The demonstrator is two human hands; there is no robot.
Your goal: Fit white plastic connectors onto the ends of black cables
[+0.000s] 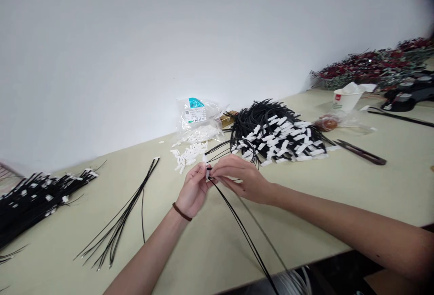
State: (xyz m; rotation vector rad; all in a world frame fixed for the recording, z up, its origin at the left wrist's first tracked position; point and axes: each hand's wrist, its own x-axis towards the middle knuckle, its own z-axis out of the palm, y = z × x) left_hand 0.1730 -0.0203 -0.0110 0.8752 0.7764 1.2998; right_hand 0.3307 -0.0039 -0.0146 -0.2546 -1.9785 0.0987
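My left hand (194, 190) and my right hand (239, 177) meet over the middle of the pale table (373, 195). Both pinch the end of a thin black wire (242, 231) that runs down toward me past the table's front edge. A small white connector (207, 172) sits between the fingertips of the two hands. A dark band circles my left wrist. Loose white connectors (188, 152) lie just beyond my hands.
A clear bag of white parts (198, 116) leans by the wall. A heap of black wires with white ends (278, 134) lies at the right, another bundle (34, 195) at far left, a few wires (125, 216) between. A paper cup (346, 98) and scissors (361, 152) sit right.
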